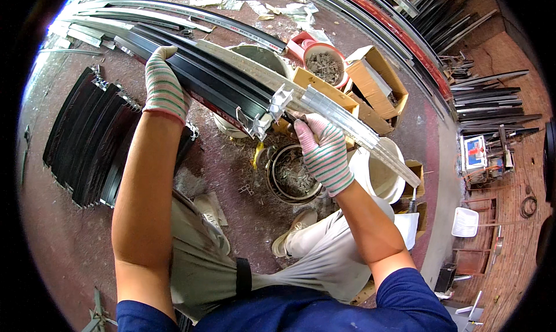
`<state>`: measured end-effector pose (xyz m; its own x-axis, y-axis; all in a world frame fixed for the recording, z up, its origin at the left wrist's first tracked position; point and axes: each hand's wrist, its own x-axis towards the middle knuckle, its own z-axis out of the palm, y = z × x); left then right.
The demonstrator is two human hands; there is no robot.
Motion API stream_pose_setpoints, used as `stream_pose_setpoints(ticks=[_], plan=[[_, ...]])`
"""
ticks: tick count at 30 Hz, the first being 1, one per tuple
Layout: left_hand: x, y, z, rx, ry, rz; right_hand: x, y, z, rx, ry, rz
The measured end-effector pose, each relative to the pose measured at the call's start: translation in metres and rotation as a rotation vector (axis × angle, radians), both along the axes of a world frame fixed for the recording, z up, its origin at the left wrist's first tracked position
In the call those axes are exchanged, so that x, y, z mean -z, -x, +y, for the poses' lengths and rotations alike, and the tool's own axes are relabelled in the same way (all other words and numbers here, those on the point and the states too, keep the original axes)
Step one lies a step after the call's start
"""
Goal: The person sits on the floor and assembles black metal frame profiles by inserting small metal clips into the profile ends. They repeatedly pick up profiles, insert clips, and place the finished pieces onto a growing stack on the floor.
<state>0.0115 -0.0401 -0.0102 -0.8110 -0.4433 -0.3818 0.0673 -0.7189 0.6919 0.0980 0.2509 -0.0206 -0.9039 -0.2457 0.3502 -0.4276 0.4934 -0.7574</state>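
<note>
A long black metal profile (217, 80) slants in front of me from upper left to centre, its silvery cut end (278, 103) toward the right. My left hand (164, 83), in a white glove with green and pink stripes, is closed around the profile's near side, thumb over the top. My right hand (325, 155), in a matching glove, is closed in a pinch beside the cut end. A small dark piece shows at its fingertips; its kind is unclear. Below that end stands a round pot (270, 178) with metal scraps inside.
Several cut black profiles (87, 138) lie at left. Clear-silver strips (359, 129) rest beyond my right hand. A red-and-white bucket (346, 81) of shavings, a cardboard box (389, 109) and a white bucket (397, 152) stand right. Long bars and paper scraps lie farther off.
</note>
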Motion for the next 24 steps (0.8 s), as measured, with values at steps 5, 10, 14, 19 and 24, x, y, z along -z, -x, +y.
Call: stream_pose_setpoints(ticks=[5, 10, 14, 19, 24], plan=[[-0.005, -0.002, 0.003, 0.007, 0.026, -0.040, 0.002, -0.005, -0.004, 0.012, 0.023, -0.110], [0.002, 0.003, -0.010, 0.120, 0.038, -0.036, 0.004, -0.003, 0.004, -0.209, -0.002, -0.147], [0.009, 0.006, -0.015, 0.209, 0.088, -0.088, 0.004, 0.014, 0.024, -0.489, 0.067, -0.309], [0.010, 0.007, -0.011, 0.238, 0.111, -0.126, 0.007, 0.016, 0.025, -0.514, 0.091, -0.249], [0.008, 0.007, 0.003, 0.179, 0.122, -0.095, 0.004, 0.014, 0.021, -0.337, 0.227, -0.565]])
